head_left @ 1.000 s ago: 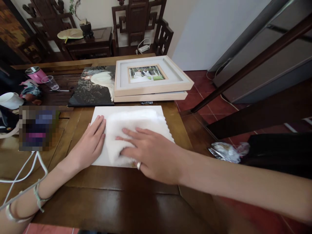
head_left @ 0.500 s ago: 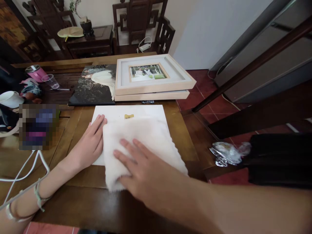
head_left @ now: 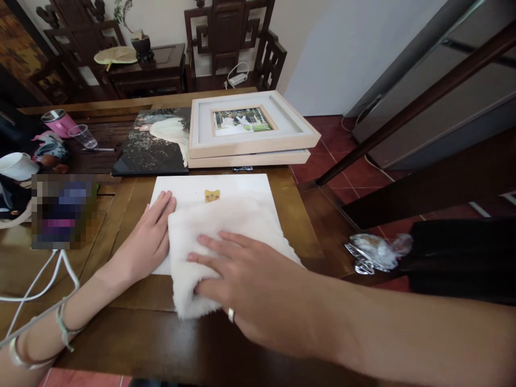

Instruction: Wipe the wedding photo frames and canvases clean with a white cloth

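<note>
A white flat panel (head_left: pixel 245 185) lies on the wooden table, with a small gold metal hanger (head_left: pixel 212 195) near its far edge. A fluffy white cloth (head_left: pixel 181 242) covers much of the panel and hangs past its near edge. My right hand (head_left: pixel 245 279), with a ring on one finger, presses on the cloth. Its fingers are spread on top, and the thumb is tucked into a fold at the near left. My left hand (head_left: pixel 151 234) lies flat along the panel's left edge, fingers stretched out and beside the cloth.
Behind the panel lie stacked light-wood picture frames (head_left: pixel 253 142) and a dark photo panel (head_left: pixel 151 145). At left are a pink tumbler (head_left: pixel 59 123), a clear plastic cup (head_left: pixel 83 136), a white cup (head_left: pixel 18 166) and white cables (head_left: pixel 66 269). Clear plastic wrap (head_left: pixel 374 252) sits beyond the table's right side.
My right hand has turned slightly and the cloth has shifted a little toward me, so more of the gold hanger shows. My left hand stays in place.
</note>
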A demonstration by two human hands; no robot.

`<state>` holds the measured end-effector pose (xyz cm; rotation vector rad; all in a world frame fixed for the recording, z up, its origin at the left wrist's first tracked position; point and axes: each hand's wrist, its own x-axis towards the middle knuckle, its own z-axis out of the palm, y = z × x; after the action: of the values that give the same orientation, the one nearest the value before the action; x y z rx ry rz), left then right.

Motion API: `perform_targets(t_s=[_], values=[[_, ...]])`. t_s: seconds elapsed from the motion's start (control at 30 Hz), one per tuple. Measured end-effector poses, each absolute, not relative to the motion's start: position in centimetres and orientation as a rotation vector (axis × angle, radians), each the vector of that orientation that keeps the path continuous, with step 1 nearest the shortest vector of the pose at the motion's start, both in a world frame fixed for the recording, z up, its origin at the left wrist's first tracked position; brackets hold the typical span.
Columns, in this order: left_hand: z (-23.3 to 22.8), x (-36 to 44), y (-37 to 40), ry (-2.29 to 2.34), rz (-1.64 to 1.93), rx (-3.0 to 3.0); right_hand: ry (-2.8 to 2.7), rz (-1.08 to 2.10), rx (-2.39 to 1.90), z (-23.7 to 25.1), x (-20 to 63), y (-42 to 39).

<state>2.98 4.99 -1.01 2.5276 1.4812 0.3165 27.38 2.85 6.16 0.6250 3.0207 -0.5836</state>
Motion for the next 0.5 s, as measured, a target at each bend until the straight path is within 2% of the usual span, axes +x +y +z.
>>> perform_targets(t_s=[0.27, 0.5], values=[[-0.8, 3.6, 4.9, 1.561, 0.292, 2.472, 2.986, -0.402, 0.878, 4.0, 27.1, 6.6], [-0.8, 3.2, 5.1, 1.512, 0.261, 2.484, 3.053, -0.425, 0.687, 4.3, 26.7, 2.5]])
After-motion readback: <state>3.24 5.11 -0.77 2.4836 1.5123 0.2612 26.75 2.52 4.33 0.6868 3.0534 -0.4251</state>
